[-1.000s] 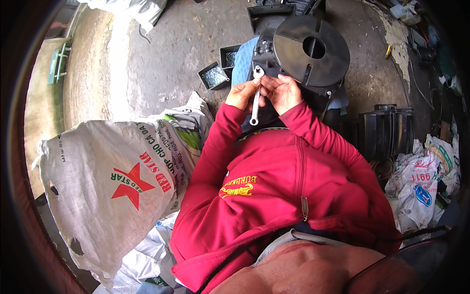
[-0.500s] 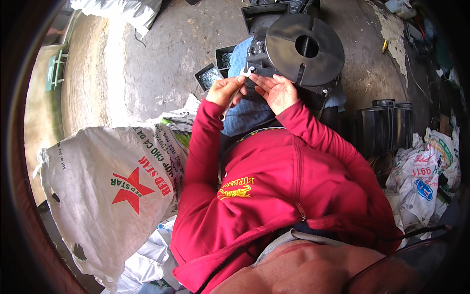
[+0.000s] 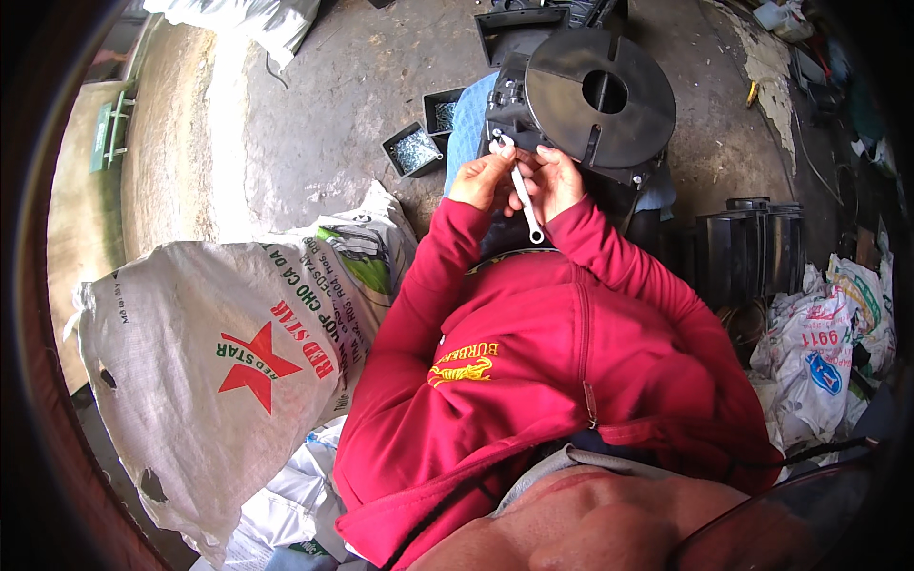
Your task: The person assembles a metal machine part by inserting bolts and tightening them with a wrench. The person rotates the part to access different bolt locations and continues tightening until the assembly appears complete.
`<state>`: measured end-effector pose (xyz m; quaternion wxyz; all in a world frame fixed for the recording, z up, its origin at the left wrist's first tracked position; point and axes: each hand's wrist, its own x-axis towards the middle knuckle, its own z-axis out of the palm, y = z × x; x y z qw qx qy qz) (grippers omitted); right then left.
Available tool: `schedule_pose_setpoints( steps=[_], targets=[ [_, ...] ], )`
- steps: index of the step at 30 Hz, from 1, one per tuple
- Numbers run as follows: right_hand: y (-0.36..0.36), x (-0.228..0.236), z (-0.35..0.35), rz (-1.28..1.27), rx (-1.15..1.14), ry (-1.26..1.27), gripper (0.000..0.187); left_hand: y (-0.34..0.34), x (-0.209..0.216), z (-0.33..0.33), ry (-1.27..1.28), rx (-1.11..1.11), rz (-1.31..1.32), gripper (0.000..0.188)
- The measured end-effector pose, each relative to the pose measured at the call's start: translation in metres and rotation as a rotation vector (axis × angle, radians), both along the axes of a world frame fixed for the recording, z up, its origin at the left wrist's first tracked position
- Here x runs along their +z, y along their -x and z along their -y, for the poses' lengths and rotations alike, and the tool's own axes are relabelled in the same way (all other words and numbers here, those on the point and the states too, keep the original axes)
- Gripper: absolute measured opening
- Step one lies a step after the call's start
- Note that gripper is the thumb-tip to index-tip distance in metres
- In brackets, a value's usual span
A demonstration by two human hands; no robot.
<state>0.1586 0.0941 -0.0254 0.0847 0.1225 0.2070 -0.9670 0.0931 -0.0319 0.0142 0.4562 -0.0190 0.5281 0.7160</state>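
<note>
A silver combination wrench [image 3: 523,198] slants down from the edge of a black plastic part, its ring end nearest my body. My left hand [image 3: 484,181] pinches it close to the open-jaw end, which sits at a small bolt on the part's near left corner. Just right of the handle is my right hand [image 3: 556,184], fingers half curled and thumb apart; whether they touch the wrench is hard to see. The black part carries a large round disc [image 3: 571,105] with a centre hole and slots, and rests over my blue-clad legs.
Two small black bins [image 3: 415,152] of metal fasteners stand on the floor to the left. A black tray [image 3: 519,43] lies beyond the part. At left is a big white woven sack [image 3: 190,333]; at right, black housings [image 3: 747,243] and a crumpled white bag [image 3: 809,343].
The wrench's ring end has swung rightward, toward my right hand. My left hand has shifted right with it. My right hand's fingers, previously stretched out, are now more curled.
</note>
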Motion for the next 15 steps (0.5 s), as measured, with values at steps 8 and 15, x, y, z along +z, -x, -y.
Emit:
schedule_pose_setpoints(
  steps=[8, 15],
  targets=[
    [0.002, 0.001, 0.001, 0.052, -0.124, 0.107, 0.033, 0.007, 0.004, -0.011, -0.039, 0.105, 0.053, 0.031],
    [0.007, 0.006, 0.004, 0.073, -0.187, 0.1, 0.042, 0.025, 0.014, 0.032, 0.196, -0.083, -0.37, 0.023]
  ],
)
